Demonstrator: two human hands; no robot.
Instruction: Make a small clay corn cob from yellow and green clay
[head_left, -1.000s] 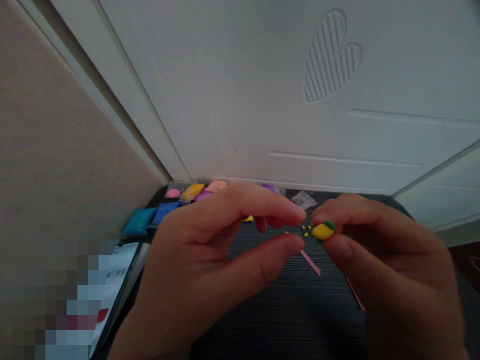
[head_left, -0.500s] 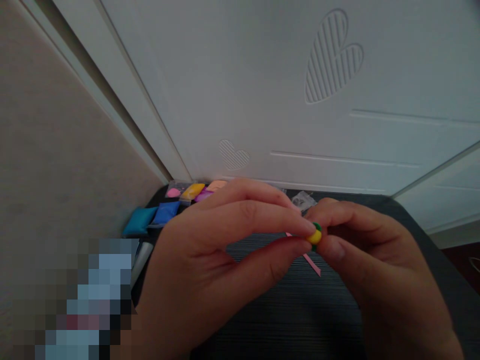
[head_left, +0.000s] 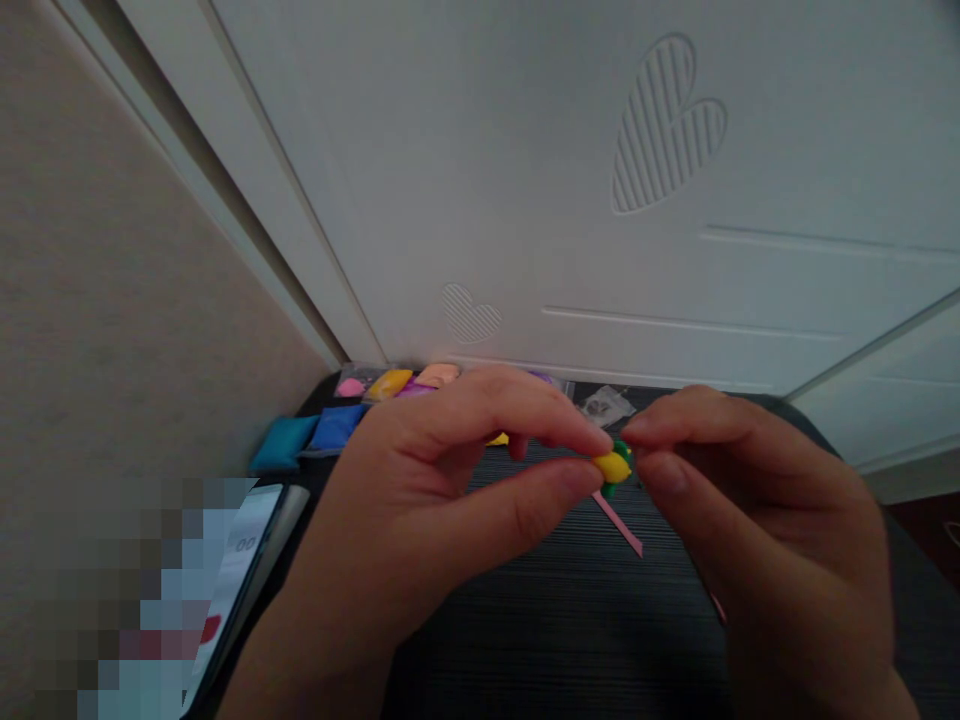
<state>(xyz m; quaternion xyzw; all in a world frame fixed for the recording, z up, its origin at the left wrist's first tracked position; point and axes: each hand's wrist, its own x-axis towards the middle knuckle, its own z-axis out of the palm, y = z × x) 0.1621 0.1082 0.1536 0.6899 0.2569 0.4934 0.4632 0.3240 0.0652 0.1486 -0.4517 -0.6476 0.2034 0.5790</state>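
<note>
My left hand [head_left: 442, 490] holds a small yellow clay piece [head_left: 613, 467] with green parts between thumb and index finger, above the table. Close against its right side is my right hand [head_left: 772, 520], thumb and forefinger pinched together near the green edge. Whether anything sits between those right fingertips is hidden. Below the piece, a pink strip-like tool [head_left: 621, 525] lies on the dark table. Behind my left fingers, a bit of something yellow [head_left: 497, 439] shows.
Blue [head_left: 336, 428] and teal [head_left: 283, 444] clay packets lie at the table's left, with a yellow-orange packet [head_left: 390, 384] and others behind. A crumpled clear wrapper [head_left: 607, 406] lies at the back. A phone [head_left: 244, 560] stands at left; a white panel [head_left: 487, 180] rises behind.
My right fingers have drawn slightly right, off the yellow piece. My left hand has shifted a little left with it, showing more of its yellow and green. The view has tilted slightly.
</note>
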